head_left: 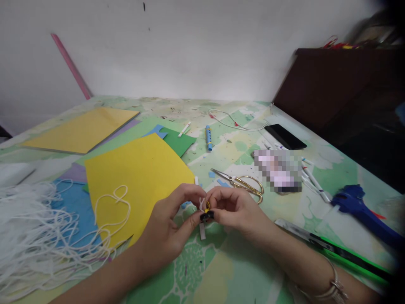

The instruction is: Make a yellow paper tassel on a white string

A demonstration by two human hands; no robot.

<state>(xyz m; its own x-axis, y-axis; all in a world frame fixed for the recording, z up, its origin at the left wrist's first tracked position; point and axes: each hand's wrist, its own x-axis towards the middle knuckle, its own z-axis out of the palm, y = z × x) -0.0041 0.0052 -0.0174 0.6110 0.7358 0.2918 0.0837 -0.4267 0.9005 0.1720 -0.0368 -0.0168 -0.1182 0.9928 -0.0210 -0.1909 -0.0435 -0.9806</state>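
Observation:
My left hand (172, 221) and my right hand (232, 211) meet over the table, thumbs and fingertips pinched close together. Between them shows a loop of white string (201, 204), with a small yellow loop (207, 206) beside it on the right. The fingertips hide most of both loops. A narrow white piece (202, 232) sticks out below the thumbs, and another white end shows above the fingers; I cannot tell whether they are one thing. Just beyond my right hand lie gold-handled scissors (242, 182), blades pointing left.
Left of my hands lie a yellow sheet (136, 169), a blue sheet (68, 198) and tangled white string (34, 236). A blue tube (209, 138) lies farther back. On the right are a black phone (286, 136), a blue-handled tool (357, 207) and a green cutter (338, 251).

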